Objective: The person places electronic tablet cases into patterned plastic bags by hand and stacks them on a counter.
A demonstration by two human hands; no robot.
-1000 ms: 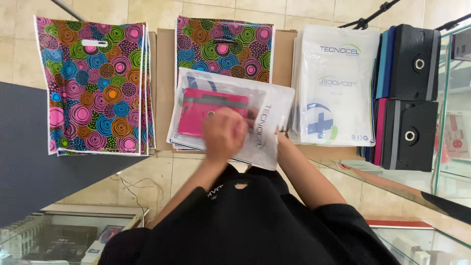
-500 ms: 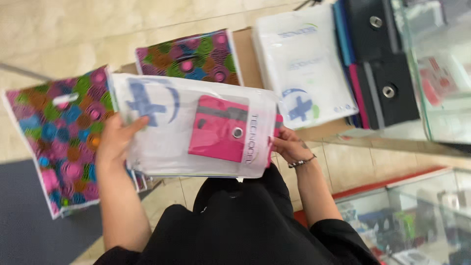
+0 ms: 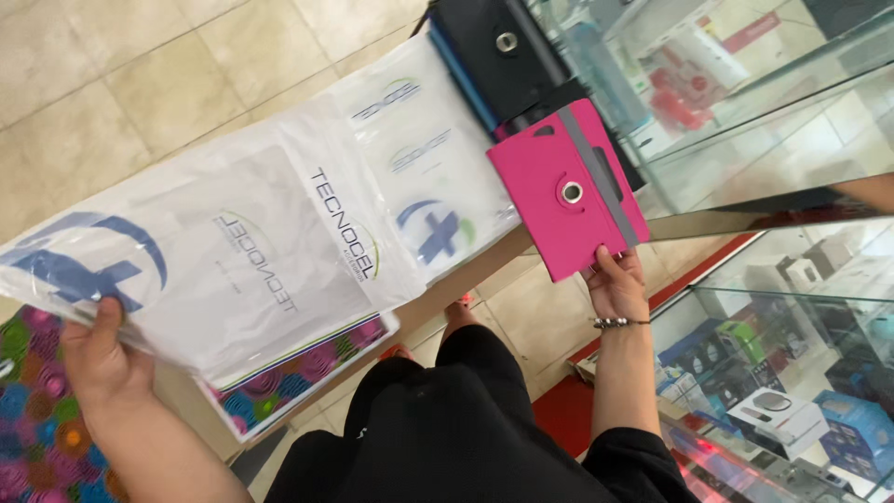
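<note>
Left hand (image 3: 98,359): low at the left edge of view, palm turned away, fingers (image 3: 104,317) curled upward and closed in a pinch grip on a bag (image 3: 233,270). Left forearm bare, running down and to the right toward the bottom edge. Right hand (image 3: 616,284): raised at centre right, well apart from the left, fingers closed on the lower edge of a case (image 3: 568,191), thumb on the near face. Right wrist straight, beaded bracelet (image 3: 619,322) around it. Right forearm bare, near vertical, elbow bent, dark sleeve at the upper arm.
</note>
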